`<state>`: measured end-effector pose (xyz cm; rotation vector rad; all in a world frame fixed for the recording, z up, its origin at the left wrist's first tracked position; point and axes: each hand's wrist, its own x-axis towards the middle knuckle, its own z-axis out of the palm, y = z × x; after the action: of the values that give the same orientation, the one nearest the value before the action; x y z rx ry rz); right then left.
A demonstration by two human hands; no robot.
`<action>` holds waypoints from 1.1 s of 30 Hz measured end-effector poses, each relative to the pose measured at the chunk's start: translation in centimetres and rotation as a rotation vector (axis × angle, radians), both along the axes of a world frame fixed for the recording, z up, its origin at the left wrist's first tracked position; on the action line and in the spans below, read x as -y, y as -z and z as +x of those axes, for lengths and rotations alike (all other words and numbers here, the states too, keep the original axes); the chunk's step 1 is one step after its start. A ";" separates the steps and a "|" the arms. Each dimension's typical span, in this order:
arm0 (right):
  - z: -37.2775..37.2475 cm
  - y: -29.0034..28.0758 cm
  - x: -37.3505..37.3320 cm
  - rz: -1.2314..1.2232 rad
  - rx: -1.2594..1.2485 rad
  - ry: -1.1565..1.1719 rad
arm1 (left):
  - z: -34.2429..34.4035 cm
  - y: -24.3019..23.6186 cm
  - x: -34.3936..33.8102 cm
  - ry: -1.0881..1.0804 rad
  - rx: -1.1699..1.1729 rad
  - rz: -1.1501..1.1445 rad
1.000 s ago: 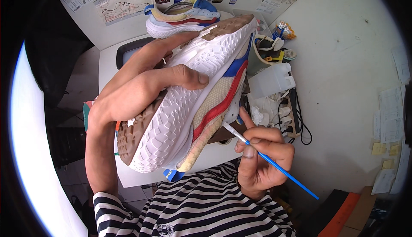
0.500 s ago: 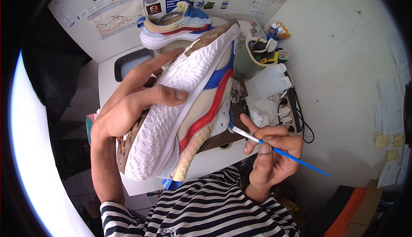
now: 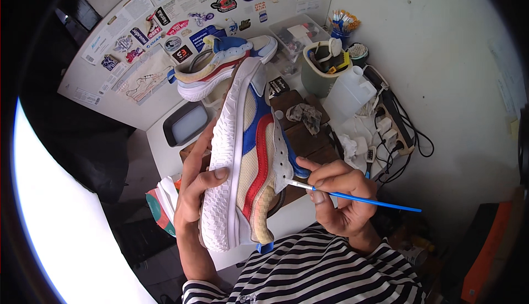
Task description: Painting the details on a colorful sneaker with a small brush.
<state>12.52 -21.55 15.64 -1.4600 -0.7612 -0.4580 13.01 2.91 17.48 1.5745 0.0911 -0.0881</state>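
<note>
My left hand point(image 3: 199, 185) is closed round the sole of a sneaker point(image 3: 254, 155), thumb on the white patterned sidewall. The sneaker stands on end, toe away from me, its cream mesh side with a red stripe and blue patches turned to the right. In my right hand point(image 3: 344, 196) a thin blue paintbrush point(image 3: 363, 199) is pinched between thumb and fingers. Its pale tip meets the white eyelet panel near the shoe's collar. A matching sneaker point(image 3: 220, 64) sits behind, at the back of the table.
At the back left lies a dark tray point(image 3: 186, 123). A green bucket point(image 3: 318, 75), a translucent jug point(image 3: 350, 92) and a cup of brushes point(image 3: 343, 26) stand at the back right. Crumpled plastic point(image 3: 305, 117) rests on a brown block. Beyond the jug are a power strip point(image 3: 398, 119) and cables.
The sneaker has turned, showing less of its sole and more of its side. The brush tip has come to the eyelet panel. The whole view has shifted.
</note>
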 end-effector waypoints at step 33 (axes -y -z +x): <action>0.3 -0.4 1.4 -0.158 0.096 0.007 | 0.7 0.0 1.3 -0.035 -0.024 -0.085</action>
<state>12.77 -22.95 16.02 -1.5968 -0.8846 -0.4849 13.67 1.58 17.46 1.4865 0.1316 -0.0828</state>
